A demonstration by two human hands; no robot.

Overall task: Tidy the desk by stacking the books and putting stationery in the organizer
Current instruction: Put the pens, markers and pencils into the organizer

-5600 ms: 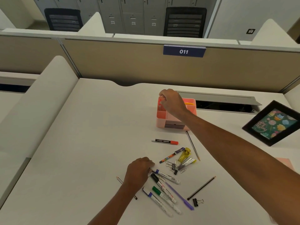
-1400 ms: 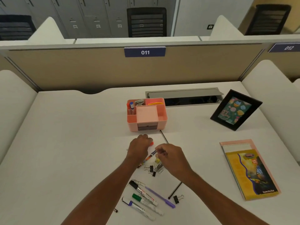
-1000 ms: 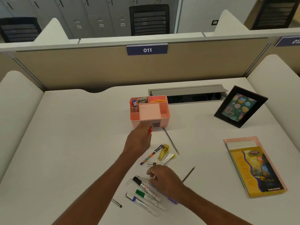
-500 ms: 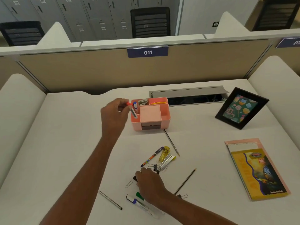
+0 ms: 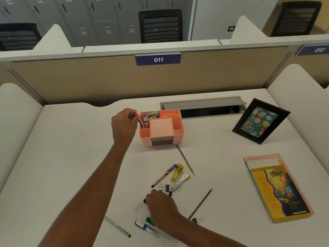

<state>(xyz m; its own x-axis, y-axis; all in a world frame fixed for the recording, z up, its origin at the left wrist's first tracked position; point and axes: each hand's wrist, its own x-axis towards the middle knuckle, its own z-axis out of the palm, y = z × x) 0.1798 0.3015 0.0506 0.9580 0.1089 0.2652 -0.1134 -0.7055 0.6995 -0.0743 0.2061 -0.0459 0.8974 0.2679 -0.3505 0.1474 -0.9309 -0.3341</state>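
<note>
head view: left hand (image 5: 124,124) is up at the left side of the pink organizer (image 5: 179,133), thumb and fingers pinched on a red-capped marker (image 5: 140,120). the marker is tilted, its lower end inside the organizer's left slot, just beside a blue-capped marker (image 5: 144,118) standing there. metal clips (image 5: 154,114) sit in the rear compartment, a yellow item (image 5: 170,115) in the one to their right. right hand (image 5: 162,207) is low on the white desk (image 5: 71,148), palm down, fingers bent over a cluster of markers; cannot tell whether it grips one or only rests on them. a black cap (image 5: 145,201) pokes out at its left edge, and a green-capped marker (image 5: 149,221) and a purple-capped marker (image 5: 144,226) show below it. loose stationery lies between hand and organizer: a patterned pen (image 5: 163,175), a heap of binder clips (image 5: 167,187), and a pencil (image 5: 185,159) with one end near the organizer's front. a second pencil (image 5: 201,203) lies right of the hand, a thin pen (image 5: 117,226) and a paper clip (image 5: 138,207) to its left. books (image 5: 277,188) lie stacked, well apart at right, yellow cover on top. a black picture frame (image 5: 260,121) stands behind them.
</note>
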